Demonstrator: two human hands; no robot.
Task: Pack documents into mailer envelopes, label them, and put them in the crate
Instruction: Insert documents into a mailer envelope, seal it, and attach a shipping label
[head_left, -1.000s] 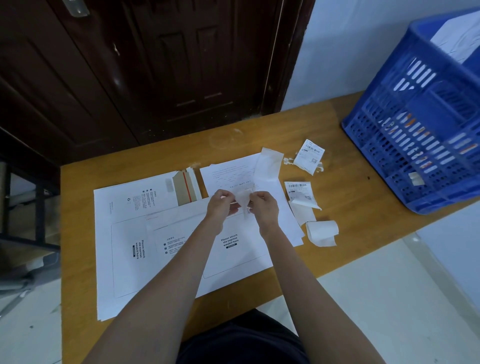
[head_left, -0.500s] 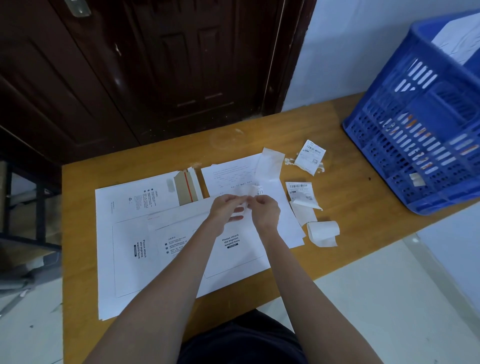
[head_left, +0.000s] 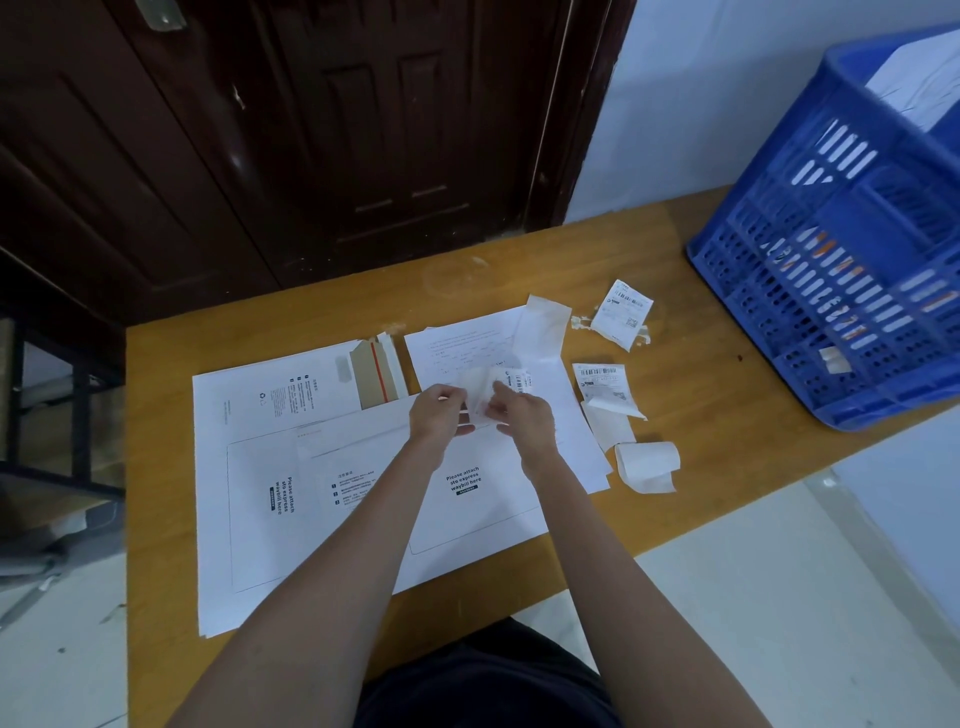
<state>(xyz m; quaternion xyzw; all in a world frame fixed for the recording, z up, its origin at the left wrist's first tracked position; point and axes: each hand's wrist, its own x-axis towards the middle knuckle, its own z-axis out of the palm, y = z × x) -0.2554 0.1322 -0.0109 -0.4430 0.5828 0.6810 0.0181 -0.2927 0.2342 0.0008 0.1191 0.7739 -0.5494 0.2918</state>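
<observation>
Labelling was the step in hand, as I judged it. From the head view I saw the blue crate (head_left: 852, 249) at the table's (head_left: 613, 249) right end, white mailer envelopes (head_left: 291, 467) overlapped flat before the person, and both hands just above them. The left hand (head_left: 439, 415) and right hand (head_left: 522, 415) each pinched a small barcoded label (head_left: 506, 387), seemingly peeling its backing. Next, I reckoned, it needed pressing inside the waybill box (head_left: 467, 483). The label looked thin, curled, partly translucent.

Both forearms are bare, no sleeves showing; a dark garment (head_left: 488, 680), perhaps trousers, covers the lap.
</observation>
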